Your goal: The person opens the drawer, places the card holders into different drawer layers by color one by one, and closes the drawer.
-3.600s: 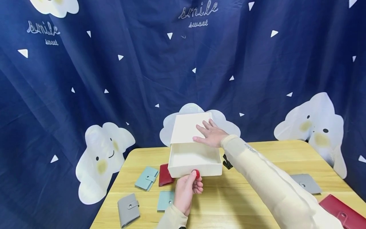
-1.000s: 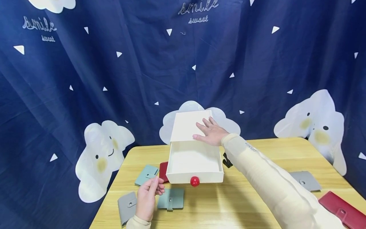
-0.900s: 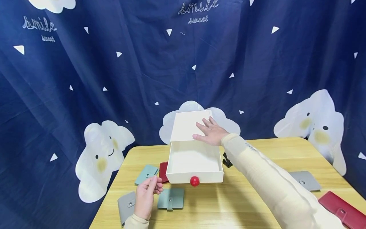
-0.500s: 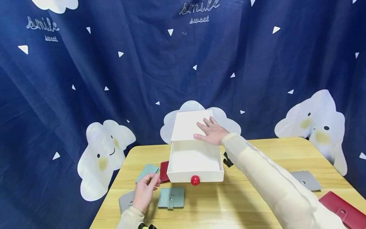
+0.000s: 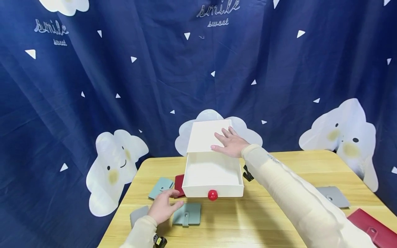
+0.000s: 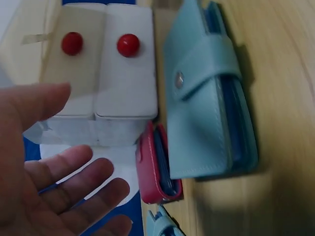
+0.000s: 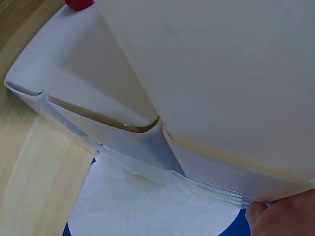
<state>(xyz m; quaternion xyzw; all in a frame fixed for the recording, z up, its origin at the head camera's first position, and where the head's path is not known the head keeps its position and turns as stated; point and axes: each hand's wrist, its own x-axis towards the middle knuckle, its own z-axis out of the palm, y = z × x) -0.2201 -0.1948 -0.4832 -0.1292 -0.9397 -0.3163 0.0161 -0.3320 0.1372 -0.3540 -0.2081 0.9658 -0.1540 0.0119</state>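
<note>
A white drawer box stands at the back of the table, its top drawer pulled out, with a red knob on the front. My right hand lies spread on the box top. Left of the drawer, my left hand hovers with thumb and fingers apart, holding nothing. Nearest to it is a teal snap-strap card holder, large in the left wrist view. A red card holder is partly hidden behind the drawer, with another teal card holder beside it. The left wrist view shows lower drawers shut.
A grey card holder lies at the left, partly covered by my left arm. On the right are another grey card holder and a long red wallet. A blue curtain hangs behind the wooden table.
The drawer came out further, and my left hand let go of the red knob and moved left. Its thumb and fingers have since parted. My right hand has stayed on the box top.
</note>
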